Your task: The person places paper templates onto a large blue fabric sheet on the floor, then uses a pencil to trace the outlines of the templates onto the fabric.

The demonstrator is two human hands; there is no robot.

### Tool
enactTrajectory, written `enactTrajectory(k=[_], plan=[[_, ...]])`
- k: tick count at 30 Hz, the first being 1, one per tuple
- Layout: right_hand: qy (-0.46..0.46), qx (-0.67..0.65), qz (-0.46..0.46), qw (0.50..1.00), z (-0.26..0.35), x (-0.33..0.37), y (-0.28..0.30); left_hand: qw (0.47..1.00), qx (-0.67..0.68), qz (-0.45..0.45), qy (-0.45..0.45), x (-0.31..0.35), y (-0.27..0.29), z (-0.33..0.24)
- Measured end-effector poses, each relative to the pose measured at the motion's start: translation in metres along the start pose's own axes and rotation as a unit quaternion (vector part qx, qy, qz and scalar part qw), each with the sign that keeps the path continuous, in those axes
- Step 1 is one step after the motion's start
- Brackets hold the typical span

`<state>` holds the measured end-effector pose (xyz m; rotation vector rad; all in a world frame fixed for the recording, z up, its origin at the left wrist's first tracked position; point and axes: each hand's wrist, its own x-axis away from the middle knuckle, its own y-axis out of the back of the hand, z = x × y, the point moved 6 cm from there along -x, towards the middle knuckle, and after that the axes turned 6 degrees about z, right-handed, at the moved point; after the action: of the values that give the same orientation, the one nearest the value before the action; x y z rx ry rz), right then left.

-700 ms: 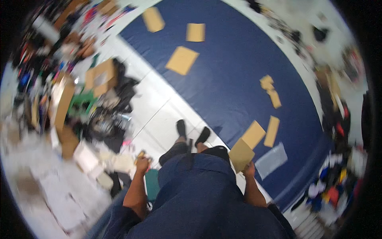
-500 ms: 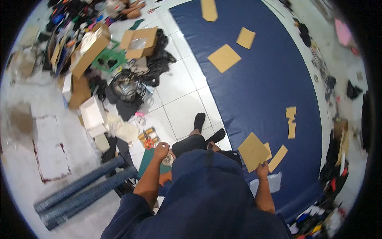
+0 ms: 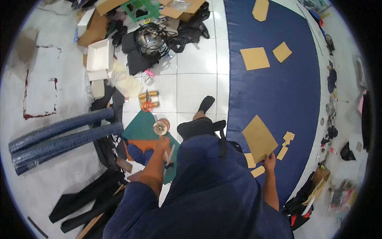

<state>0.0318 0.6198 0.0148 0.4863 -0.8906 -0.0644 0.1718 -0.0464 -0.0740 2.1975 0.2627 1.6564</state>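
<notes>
My right hand (image 3: pixel 269 161) grips the lower corner of a large tan cardboard sheet (image 3: pixel 259 138), tilted over the dark blue material. Smaller cardboard pieces (image 3: pixel 250 160) lie partly under and beside it. On the left, my left hand (image 3: pixel 162 143) has its fingers drawn together; whatever they hold is too small to make out. Just beyond those fingers stands a round spool-like object (image 3: pixel 160 127) with a pale top, near a green mat (image 3: pixel 139 126). Orange-handled scissors (image 3: pixel 147 104) rest on yellow-brown rolls farther off.
Dark blue material (image 3: pixel 274 95) covers the floor at right, bearing several cardboard cutouts (image 3: pixel 254 59). Two wrapped dark rolls (image 3: pixel 67 137) lie at left. A white box (image 3: pixel 100 59), coiled black cables (image 3: pixel 151 40) and black bags (image 3: pixel 193 32) crowd the far left.
My view has swung, shifting the scene around me. The cardboard sheet has tilted and stays in my right hand. My left hand has moved down beside the round spool-like object.
</notes>
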Motion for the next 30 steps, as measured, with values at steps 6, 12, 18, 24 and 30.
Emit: enactTrajectory(k=[6, 12, 18, 24, 30], plan=[[0.054, -0.017, -0.077, 0.995, -0.002, -0.015, -0.039, 0.985, -0.126, -0.027, -0.112, -0.017, 0.04, -0.09], [0.038, -0.184, -0.206, 0.96, -0.064, -0.045, -0.083, 0.958, -0.166, 0.022, -0.231, -0.028, 0.05, -0.296], [-0.101, -0.329, -0.265, 0.901, -0.08, -0.036, -0.166, 0.831, -0.38, 0.151, -0.377, -0.006, -0.03, -0.482], [-0.159, -0.566, -0.267, 0.764, -0.054, -0.031, -0.226, 0.638, -0.541, 0.23, -0.497, 0.021, -0.157, -0.588], [-0.148, -0.656, -0.269, 0.69, -0.094, -0.102, -0.284, 0.562, -0.595, 0.294, -0.495, 0.008, -0.276, -0.561]])
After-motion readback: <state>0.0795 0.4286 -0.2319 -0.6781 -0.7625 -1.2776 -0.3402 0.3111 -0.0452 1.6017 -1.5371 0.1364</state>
